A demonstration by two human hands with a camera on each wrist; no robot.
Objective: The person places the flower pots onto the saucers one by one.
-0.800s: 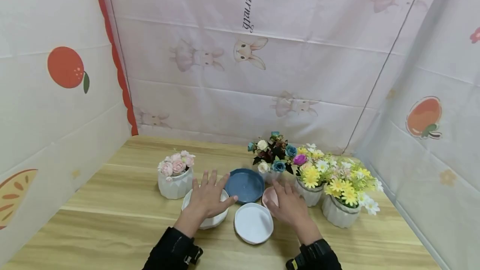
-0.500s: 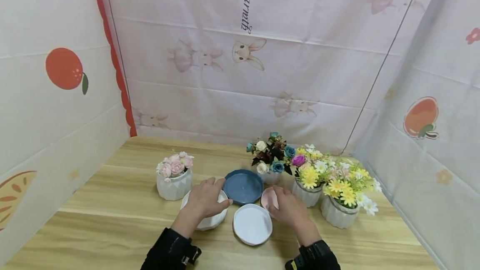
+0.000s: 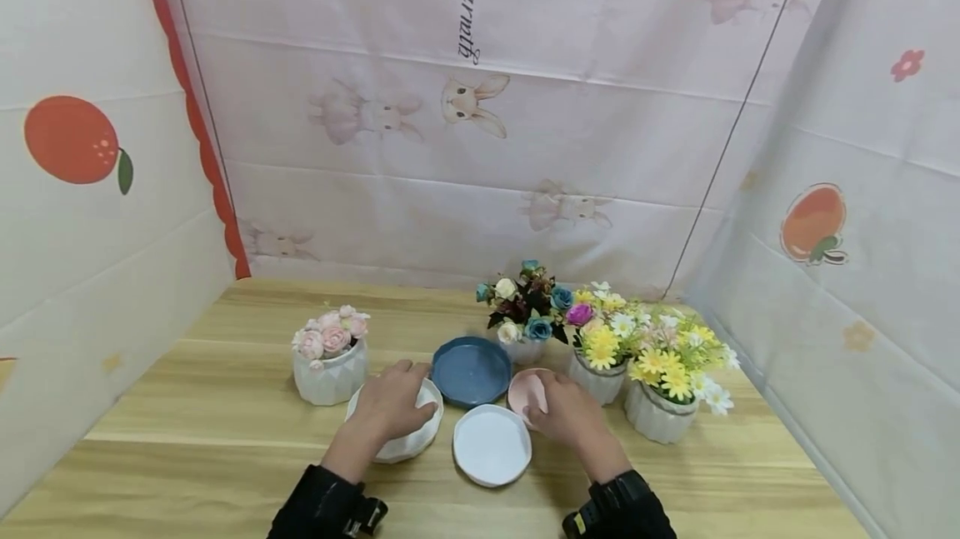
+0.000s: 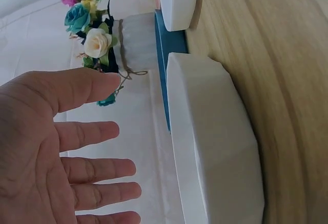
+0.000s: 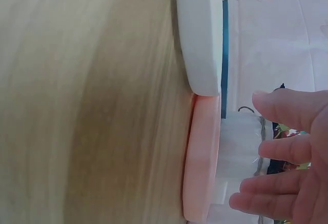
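Observation:
My left hand hovers over a white faceted bowl, its fingers spread and relaxed just above the rim in the left wrist view. Over a small pink dish is my right hand, fingers loosely bent and holding nothing. Between the hands lies a white shallow dish with an angular rim. Behind it sits a round blue dish, close against the others. Part of the white bowl and part of the pink dish are hidden under the hands in the head view.
A white pot of pink roses stands left of the bowl. At the right are a pot of blue and cream roses and two pots of yellow and white daisies. Printed cloth walls enclose the wooden table.
The fingers of both hands, stretched forward before, have drawn in and bent over the bowl and the pink dish. The head view has swung slightly right; the dishes and pots stay put.

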